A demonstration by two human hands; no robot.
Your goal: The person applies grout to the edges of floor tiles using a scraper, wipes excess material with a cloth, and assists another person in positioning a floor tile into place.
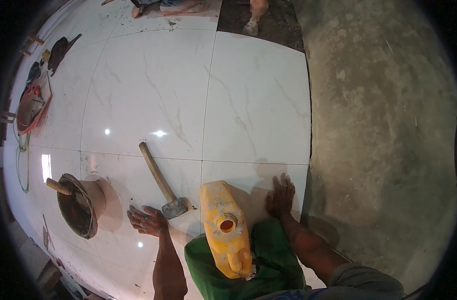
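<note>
My left hand [148, 220] is spread on the white marbled floor tiles [153, 90], fingers apart and holding nothing. Just beyond it lies a hammer [161, 183] with a wooden handle and a blocky grey head, close to my fingers but apart from them. Flat on the tile near its right edge rests my right hand [281, 196], also open and empty. Between my arms stands a dirty yellow jerrycan [222, 204] with its round mouth uncapped. Green cloth [276, 250] over my legs flanks the jerrycan, whose base is hidden.
Left of my left hand, a tilted mortar-stained bucket [96, 200] holds a wooden-handled tool [58, 186]. A red basin [32, 110] sits farther left, near a green hose [22, 165]. Rough concrete [378, 125] borders the tiles rightward. Another person's foot [251, 27] is on dark mortar [278, 22].
</note>
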